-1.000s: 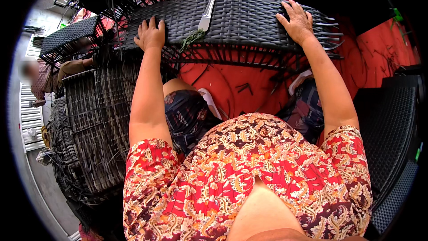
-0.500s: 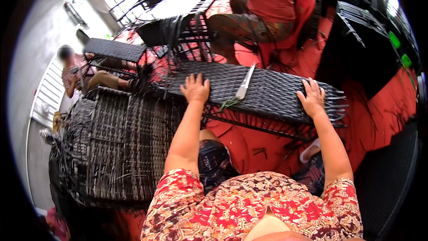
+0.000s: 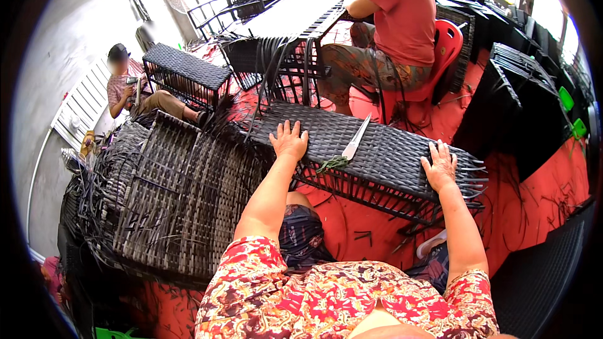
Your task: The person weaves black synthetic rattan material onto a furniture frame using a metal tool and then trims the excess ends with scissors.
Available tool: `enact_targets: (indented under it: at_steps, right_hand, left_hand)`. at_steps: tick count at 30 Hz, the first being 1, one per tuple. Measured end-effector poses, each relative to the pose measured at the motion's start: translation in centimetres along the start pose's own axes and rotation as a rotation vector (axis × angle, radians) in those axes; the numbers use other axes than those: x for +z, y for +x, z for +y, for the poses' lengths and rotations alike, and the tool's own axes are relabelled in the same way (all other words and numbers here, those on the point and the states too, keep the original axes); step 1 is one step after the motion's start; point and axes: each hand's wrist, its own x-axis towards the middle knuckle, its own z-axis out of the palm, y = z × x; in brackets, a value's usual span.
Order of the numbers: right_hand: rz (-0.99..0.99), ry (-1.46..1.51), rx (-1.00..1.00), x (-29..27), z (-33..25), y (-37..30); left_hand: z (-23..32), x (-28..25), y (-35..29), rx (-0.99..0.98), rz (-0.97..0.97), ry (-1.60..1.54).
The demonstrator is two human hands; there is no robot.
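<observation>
A long dark grey woven panel (image 3: 370,150) lies across in front of me, on a frame of thin black bars. My left hand (image 3: 289,140) rests on its near edge, left of the middle, fingers spread. Toward its right end my right hand (image 3: 441,166) lies with fingers apart, close to where loose strand ends stick out. Neither hand holds anything. Between them, a pointed metal blade (image 3: 358,138) with green strands around its handle end lies on the weave; I cannot tell whether it is a knife or scissors.
A large woven piece (image 3: 188,194) with loose strands stands at my left. Ahead, a person in a red shirt (image 3: 402,22) sits on a red chair (image 3: 447,50) beside another frame. Another person (image 3: 125,88) sits far left. Black panels (image 3: 496,107) stand right; strand scraps litter the red floor (image 3: 370,213).
The view has tilted up, so the scene sits lower and more of the room's far side shows. Both hands stay on the woven panel, and the blade lies in the same place.
</observation>
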Motion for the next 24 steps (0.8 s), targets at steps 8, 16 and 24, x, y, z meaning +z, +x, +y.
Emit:
enact_targets:
  at_steps: [8,16,24]
  right_hand:
    - [0.043,-0.004,-0.077,-0.3,-0.3,0.2]
    - [0.078,0.010,-0.105,-0.1,-0.5,0.4]
    - [0.028,-0.074,-0.070,1.5,1.7,2.6]
  left_hand:
    - [-1.2,0.5,-1.9,-0.048,0.091,-0.027]
    - [-1.6,0.4,-2.3,-0.073,0.147,-0.001]
    - [0.5,1.2,-0.5,-0.067,0.109,-0.095]
